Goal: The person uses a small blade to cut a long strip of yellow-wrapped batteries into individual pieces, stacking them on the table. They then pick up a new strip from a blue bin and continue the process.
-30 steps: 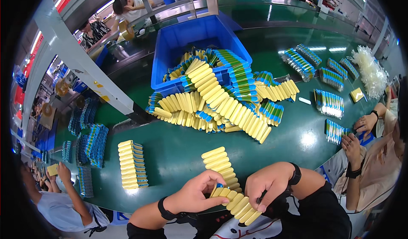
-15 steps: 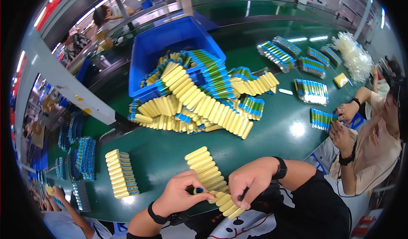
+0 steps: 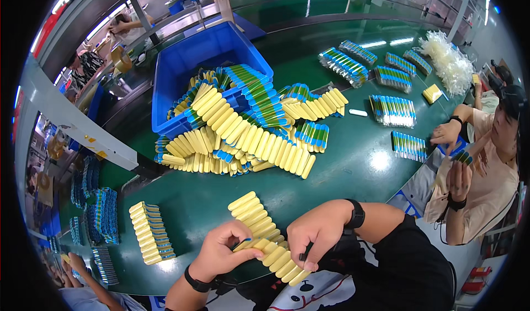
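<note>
My left hand (image 3: pixel 223 250) pinches one end of a short strip of yellow oblong pieces (image 3: pixel 282 265), thumb and forefinger closed on it. At the strip's other end my right hand (image 3: pixel 320 233) is closed too, with a small dark thing (image 3: pixel 305 254) at its fingertips that I cannot make out. Just beyond my fingers another row of yellow pieces (image 3: pixel 249 209) lies on the green table (image 3: pixel 193 206). Farther left is a neat stack of yellow pieces with blue edges (image 3: pixel 148 233).
A blue bin (image 3: pixel 165 79) lies tipped, spilling a heap of yellow, blue and green strips (image 3: pixel 237 128). Bundles (image 3: pixel 392 111) and a white translucent pile (image 3: pixel 447 62) lie at right. A co-worker (image 3: pixel 469 189) sits there. A metal post (image 3: pixel 77 123) stands left.
More of the strip shows between my hands, which stay closed on it. The co-worker at right has lifted some green and blue pieces off the table. The whole view has shifted slightly.
</note>
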Available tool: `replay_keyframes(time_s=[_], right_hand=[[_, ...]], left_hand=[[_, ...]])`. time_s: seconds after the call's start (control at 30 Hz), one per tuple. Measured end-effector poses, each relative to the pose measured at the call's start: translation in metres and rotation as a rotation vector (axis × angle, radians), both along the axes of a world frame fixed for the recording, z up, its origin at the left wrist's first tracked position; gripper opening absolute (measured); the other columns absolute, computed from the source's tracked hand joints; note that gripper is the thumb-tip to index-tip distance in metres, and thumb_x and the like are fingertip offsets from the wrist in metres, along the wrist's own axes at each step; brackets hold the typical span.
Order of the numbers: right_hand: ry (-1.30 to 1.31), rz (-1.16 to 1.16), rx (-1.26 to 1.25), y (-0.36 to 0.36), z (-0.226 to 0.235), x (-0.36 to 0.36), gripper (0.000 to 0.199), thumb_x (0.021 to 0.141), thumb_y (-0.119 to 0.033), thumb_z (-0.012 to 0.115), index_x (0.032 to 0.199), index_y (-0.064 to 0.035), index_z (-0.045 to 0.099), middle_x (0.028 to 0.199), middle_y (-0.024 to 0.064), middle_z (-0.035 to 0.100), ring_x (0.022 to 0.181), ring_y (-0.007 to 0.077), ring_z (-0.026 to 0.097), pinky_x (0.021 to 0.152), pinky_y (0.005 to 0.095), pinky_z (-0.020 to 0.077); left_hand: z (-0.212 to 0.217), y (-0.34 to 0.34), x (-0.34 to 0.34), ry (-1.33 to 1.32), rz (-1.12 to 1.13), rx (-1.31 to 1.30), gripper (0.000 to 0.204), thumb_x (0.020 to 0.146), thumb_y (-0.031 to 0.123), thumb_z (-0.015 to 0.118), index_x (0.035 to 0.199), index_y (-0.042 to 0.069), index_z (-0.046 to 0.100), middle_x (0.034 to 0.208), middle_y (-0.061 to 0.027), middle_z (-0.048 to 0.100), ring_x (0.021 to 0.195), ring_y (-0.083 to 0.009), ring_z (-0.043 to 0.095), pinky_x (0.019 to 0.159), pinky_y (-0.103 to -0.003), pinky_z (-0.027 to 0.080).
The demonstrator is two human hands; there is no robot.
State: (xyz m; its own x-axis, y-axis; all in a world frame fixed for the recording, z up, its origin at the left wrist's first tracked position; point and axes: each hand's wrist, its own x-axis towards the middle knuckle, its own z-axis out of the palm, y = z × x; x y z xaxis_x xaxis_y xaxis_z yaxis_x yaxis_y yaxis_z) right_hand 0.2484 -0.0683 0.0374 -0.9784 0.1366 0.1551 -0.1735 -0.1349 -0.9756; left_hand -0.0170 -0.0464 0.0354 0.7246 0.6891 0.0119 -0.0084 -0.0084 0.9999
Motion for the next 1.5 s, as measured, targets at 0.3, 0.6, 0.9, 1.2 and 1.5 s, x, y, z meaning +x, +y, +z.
replay_keyframes(time_s=[0.3,0.6,0.9,1.2,1.5], right_hand=[[-0.047,0.060,-0.009,0.000,-0.002,0.000,0.023,0.097,-0.016,0.062,0.081,0.0001,0.066,0.071,0.0083,0.067,0.065,0.0224,0.063,0.063,0.0347,0.0458],[-0.005,0.004,-0.006,0.004,0.000,-0.001,0.022,0.097,-0.016,0.062,0.084,0.0014,0.068,0.074,0.0095,0.068,0.068,0.0209,0.065,0.064,0.0338,0.0471],[-0.273,-0.180,-0.354,0.014,-0.011,-0.001,0.019,0.099,-0.014,0.063,0.097,0.0025,0.071,0.088,0.0064,0.073,0.081,0.0115,0.068,0.073,0.0261,0.0532],[-0.437,-0.127,-0.281,0.019,-0.011,-0.002,0.022,0.100,-0.019,0.062,0.100,0.0011,0.071,0.088,0.0047,0.073,0.079,0.0081,0.067,0.069,0.0236,0.0498],[-0.262,-0.638,-0.057,0.032,-0.004,0.031,0.023,0.102,-0.016,0.058,0.099,0.0029,0.071,0.095,0.0038,0.073,0.084,0.0086,0.061,0.079,0.0259,0.0487]], left_hand=[[0.021,0.008,-0.007,-0.049,-0.183,-0.546,0.043,0.078,-0.010,0.077,0.112,0.003,0.055,0.098,-0.0075,0.060,0.089,-0.0134,0.057,0.078,-0.027,0.047],[-0.003,0.015,-0.013,-0.131,0.059,-0.359,0.019,0.089,-0.004,0.070,0.104,0.001,0.060,0.099,-0.0029,0.063,0.091,-0.0096,0.060,0.084,-0.026,0.049],[-0.018,0.041,0.019,0.240,0.400,0.389,0.018,0.084,0.006,0.078,0.097,0.003,0.068,0.089,-0.0059,0.068,0.082,-0.0119,0.061,0.076,-0.026,0.048],[-0.037,0.054,0.022,0.270,0.340,0.475,0.022,0.082,0.010,0.079,0.101,0.004,0.069,0.095,-0.0089,0.071,0.087,-0.0205,0.068,0.081,-0.034,0.052],[-0.059,0.058,0.020,0.025,0.284,0.033,0.027,0.088,0.008,0.075,0.111,0.000,0.064,0.106,-0.0061,0.069,0.101,-0.0148,0.065,0.093,-0.030,0.050]])
